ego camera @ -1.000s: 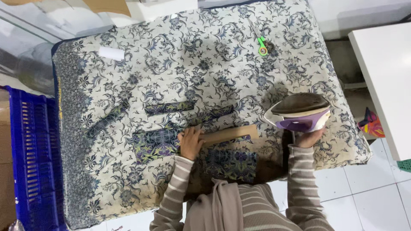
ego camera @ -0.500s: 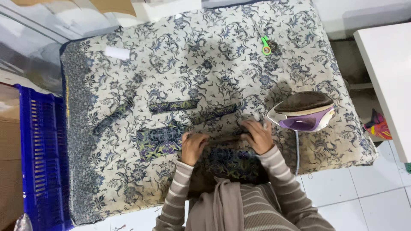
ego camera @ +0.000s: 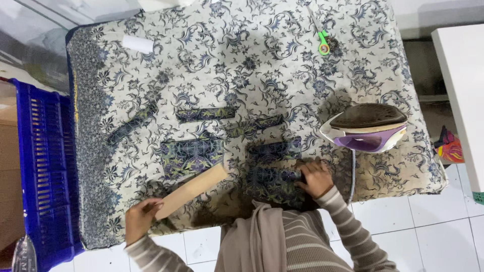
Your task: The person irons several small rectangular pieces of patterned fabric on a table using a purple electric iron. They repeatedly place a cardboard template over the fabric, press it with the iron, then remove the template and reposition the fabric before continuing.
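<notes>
My left hand (ego camera: 141, 217) grips one end of a flat tan wooden strip (ego camera: 194, 189) at the near left edge of the patterned ironing table (ego camera: 252, 55). The strip slants up to the right, towards a dark blue patterned fabric piece (ego camera: 191, 153). My right hand (ego camera: 315, 176) presses on another dark patterned fabric piece (ego camera: 272, 179) near the table's front edge. A purple and white iron (ego camera: 365, 128) rests on its side just right of that hand, its cord (ego camera: 353, 174) running down past my wrist.
Narrow dark fabric strips (ego camera: 205, 114) (ego camera: 131, 126) (ego camera: 254, 124) lie mid-table. A small green tool (ego camera: 323, 43) and a white roll (ego camera: 137, 44) lie at the far side. A blue plastic crate (ego camera: 43, 166) stands left of the table; a white surface (ego camera: 461, 100) stands right.
My left hand has pulled the wooden strip off the fabric, down and to the left edge. My right hand left the iron and now presses the dark fabric piece.
</notes>
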